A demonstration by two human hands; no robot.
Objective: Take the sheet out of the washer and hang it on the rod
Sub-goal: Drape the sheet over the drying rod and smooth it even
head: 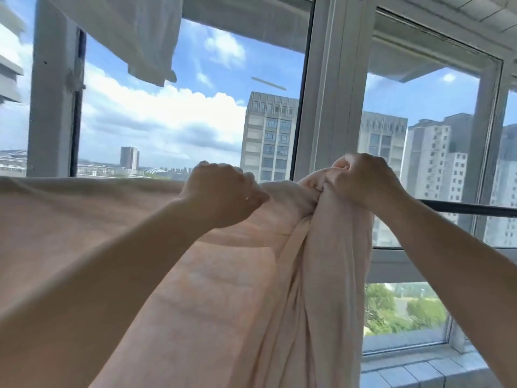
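A pale pink sheet [229,289] hangs over a dark horizontal rod [470,207] in front of the window. To the left the sheet is spread flat along the rod; at the middle it is bunched into thick folds that drop down. My left hand [221,191] grips the sheet's top edge at the middle, fingers curled over it. My right hand [361,177] grips the bunched folds at the top, just to the right. Only the rod's bare right end shows; the rest is hidden under the sheet.
Large windows with white frames [327,107] stand right behind the rod, with tall buildings outside. A white cloth [134,32] hangs overhead at the upper left. A tiled sill [414,371] runs along the lower right.
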